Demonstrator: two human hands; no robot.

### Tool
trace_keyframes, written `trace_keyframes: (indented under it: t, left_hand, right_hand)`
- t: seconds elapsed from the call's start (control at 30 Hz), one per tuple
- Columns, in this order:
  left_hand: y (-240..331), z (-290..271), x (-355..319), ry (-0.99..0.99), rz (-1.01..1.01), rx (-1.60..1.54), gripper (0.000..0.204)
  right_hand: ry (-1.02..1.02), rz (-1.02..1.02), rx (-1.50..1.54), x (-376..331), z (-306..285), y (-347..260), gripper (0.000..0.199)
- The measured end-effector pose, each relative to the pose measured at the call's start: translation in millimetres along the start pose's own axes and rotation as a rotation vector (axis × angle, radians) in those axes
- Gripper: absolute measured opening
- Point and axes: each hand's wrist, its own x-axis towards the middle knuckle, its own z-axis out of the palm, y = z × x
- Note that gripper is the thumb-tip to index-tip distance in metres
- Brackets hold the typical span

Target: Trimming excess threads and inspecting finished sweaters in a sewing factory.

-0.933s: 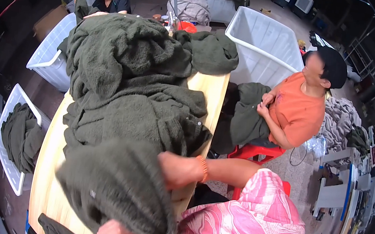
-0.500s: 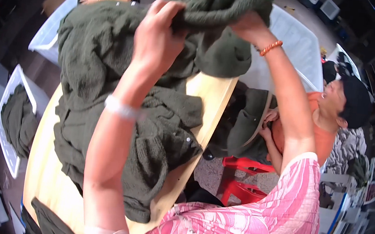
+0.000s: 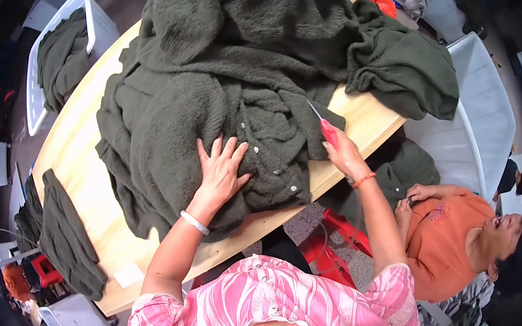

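My left hand point(image 3: 220, 170) rests on a dark green fleecy knit garment point(image 3: 165, 122), fingers spread flat. Round shiny buttons point(image 3: 256, 150) run down the garment's front, just right of that hand. In my right hand point(image 3: 347, 158) is a small tool with a pinkish-red handle point(image 3: 328, 133) and a thin metal tip; its exact kind does not show. The tip lies over the garment's right part, close to the table's right edge. Behind, a thick heap of the same dark green garments point(image 3: 259, 16) covers the far end of the table.
The pale wooden table point(image 3: 74, 146) has a folded dark green piece point(image 3: 72, 237) at its left corner. White bins point(image 3: 104, 30) stand left and right. Close on the right, a person in orange point(image 3: 443, 241) handles a dark green garment beside red stools point(image 3: 328, 256).
Both hands have come down from holding up a bunched dark green garment. The left now lies flat on the cloth; the right now holds the red-handled tool. The view has shifted.
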Motion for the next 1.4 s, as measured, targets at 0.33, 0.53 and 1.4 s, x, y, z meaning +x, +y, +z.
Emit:
trace_keyframes:
  t: [0.33,0.53,1.4]
  left_hand:
    - [-67.8,-12.3,-103.3,0.004,-0.129,-0.147,0.062]
    - [-114.6,-8.6,-191.7,0.016,-0.174,-0.17,0.062]
    - [-223.2,-58.5,-144.6,0.168,-0.32,-0.89,0.067]
  right_hand:
    - [-0.219,-0.131,0.045,-14.7,142.4,-80.9,0.052]
    - [-0.275,-0.303,0.024,-52.0,228.3,-132.3,0.055]
    - [0.384,-0.144,0.158,-3.3,0.8,-191.9,0.038]
